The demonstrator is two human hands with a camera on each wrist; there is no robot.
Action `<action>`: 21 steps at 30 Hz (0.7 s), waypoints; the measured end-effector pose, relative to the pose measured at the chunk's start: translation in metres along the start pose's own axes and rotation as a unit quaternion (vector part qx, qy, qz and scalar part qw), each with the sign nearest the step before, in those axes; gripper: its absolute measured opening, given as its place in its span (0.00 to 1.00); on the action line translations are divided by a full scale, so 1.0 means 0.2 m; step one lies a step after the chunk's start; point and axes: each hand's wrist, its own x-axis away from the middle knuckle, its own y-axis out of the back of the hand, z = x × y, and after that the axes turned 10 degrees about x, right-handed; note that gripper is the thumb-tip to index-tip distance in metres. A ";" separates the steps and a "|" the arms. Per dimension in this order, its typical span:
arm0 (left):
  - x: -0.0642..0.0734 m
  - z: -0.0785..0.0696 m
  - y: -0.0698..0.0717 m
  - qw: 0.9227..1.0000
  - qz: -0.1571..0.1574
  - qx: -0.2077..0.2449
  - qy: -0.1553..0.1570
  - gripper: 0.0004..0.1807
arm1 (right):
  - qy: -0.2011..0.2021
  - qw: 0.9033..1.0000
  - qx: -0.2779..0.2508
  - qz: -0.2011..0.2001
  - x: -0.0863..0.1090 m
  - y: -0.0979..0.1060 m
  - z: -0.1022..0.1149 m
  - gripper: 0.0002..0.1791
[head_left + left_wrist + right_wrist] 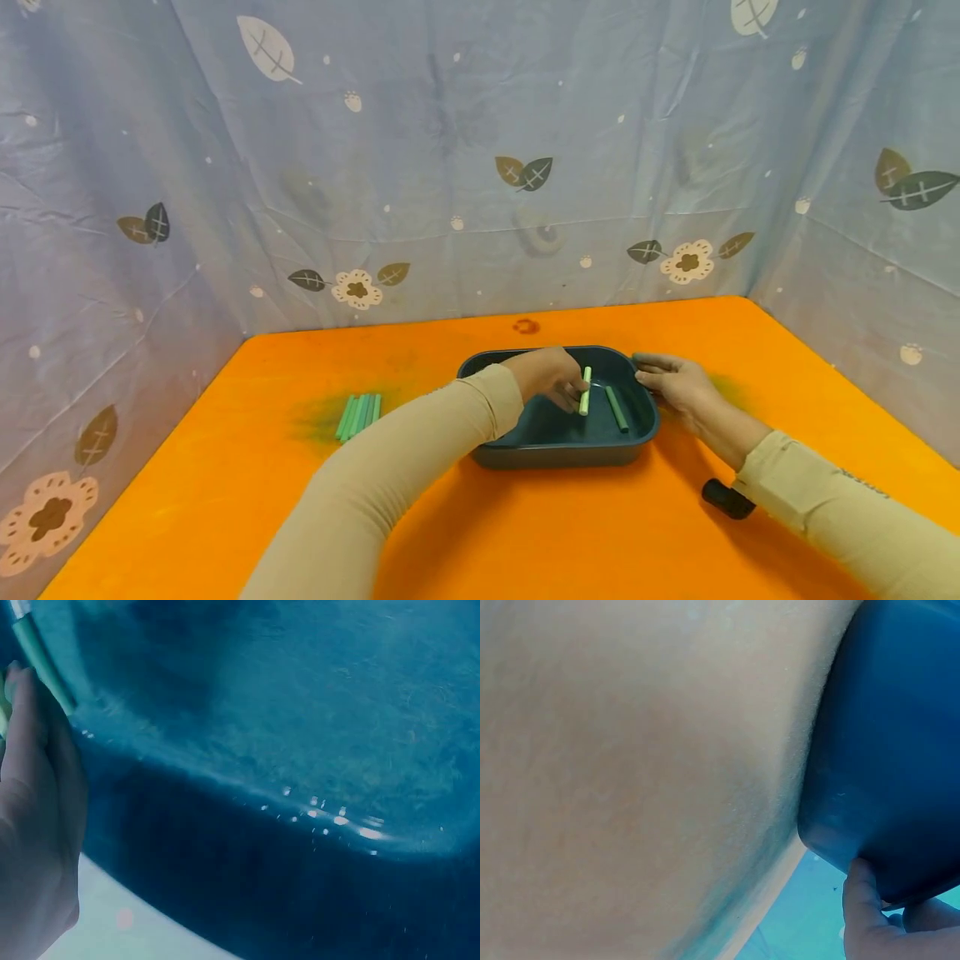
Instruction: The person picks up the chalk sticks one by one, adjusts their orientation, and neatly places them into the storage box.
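Observation:
My left hand (553,377) reaches over the dark blue-green plastic tray (555,457) and pinches a pale yellow-green chalk stick (585,400) between thumb and fingers. Beneath it is the tray's floor. To the right of that stick, a darker green chalk stick (617,408) lies in the tray near its right wall; the left wrist view also catches this green stick (45,667) beyond the fingers. At the tray's far right corner, my right hand (678,387) grips the rim. In the right wrist view, one finger (862,889) presses the tray's outer wall.
Left of the tray, several green chalk sticks (360,417) lie side by side on the orange tabletop (525,542), with green dust around them. A small black object (727,498) sits beneath the right forearm. Patterned curtains (450,125) stand behind and on both sides.

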 end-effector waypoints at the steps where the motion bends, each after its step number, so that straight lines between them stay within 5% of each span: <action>1: -0.09 0.02 0.00 1.000 -0.006 0.005 0.001 0.12 | -0.001 1.000 0.000 0.000 0.00 0.00 0.00 0.30; 4: -0.18 0.04 -0.02 1.000 -0.008 0.010 0.009 0.13 | -0.005 1.000 -0.002 0.001 0.00 0.00 0.00 0.30; 6: -0.10 0.03 -0.05 1.000 -0.009 0.004 0.010 0.13 | -0.005 1.000 -0.002 0.002 0.01 0.00 0.01 0.30; 8: 0.07 0.01 -0.07 1.000 0.000 0.001 0.015 0.09 | -0.004 1.000 -0.001 0.004 0.00 0.00 0.01 0.30; 12: 0.18 -0.01 -0.08 0.999 0.041 0.015 0.031 0.08 | -0.001 1.000 -0.012 0.011 0.00 0.00 0.00 0.30; 15: 0.03 0.04 -0.11 0.998 0.050 0.026 0.041 0.12 | 0.001 1.000 -0.022 0.016 0.00 0.00 0.00 0.30; 19: -0.03 0.07 -0.15 0.997 0.059 0.031 0.046 0.09 | 0.004 1.000 -0.012 0.015 -0.01 0.00 0.00 0.30; 21: -0.01 0.06 -0.15 0.996 0.068 0.042 0.050 0.08 | 0.004 1.000 -0.007 0.015 -0.01 0.00 0.00 0.30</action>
